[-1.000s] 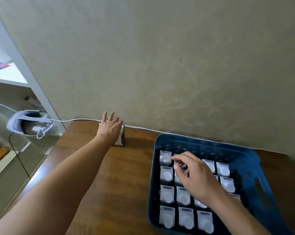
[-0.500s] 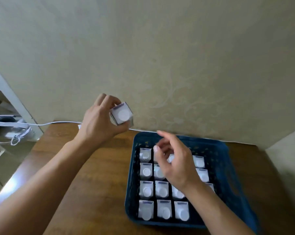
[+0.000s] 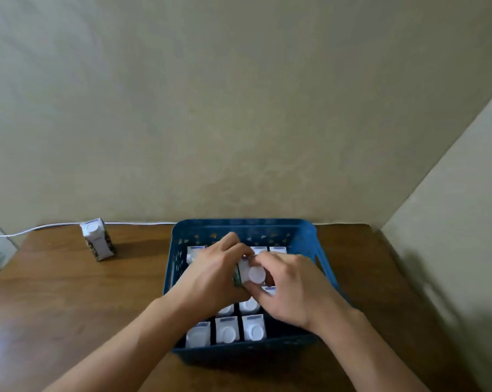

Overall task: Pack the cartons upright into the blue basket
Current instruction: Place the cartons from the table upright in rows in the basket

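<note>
The blue basket (image 3: pixel 304 236) sits on the wooden table and holds several upright white cartons with round caps (image 3: pixel 253 331). Over its middle, my left hand (image 3: pixel 210 275) and my right hand (image 3: pixel 290 287) both grip one carton (image 3: pixel 253 273), cap facing up, held just above the packed rows. My hands hide the cartons in the middle rows. One more carton (image 3: pixel 97 239) stands upright on the table, left of the basket near the wall.
A white cable (image 3: pixel 41 227) runs along the wall at the table's back edge. The wooden table (image 3: pixel 69 301) ends against walls at the back and the right (image 3: pixel 451 222).
My left hand lifted a carton from the table's back left and carried it over the basket. My right hand has closed on it too. The view swung right.
</note>
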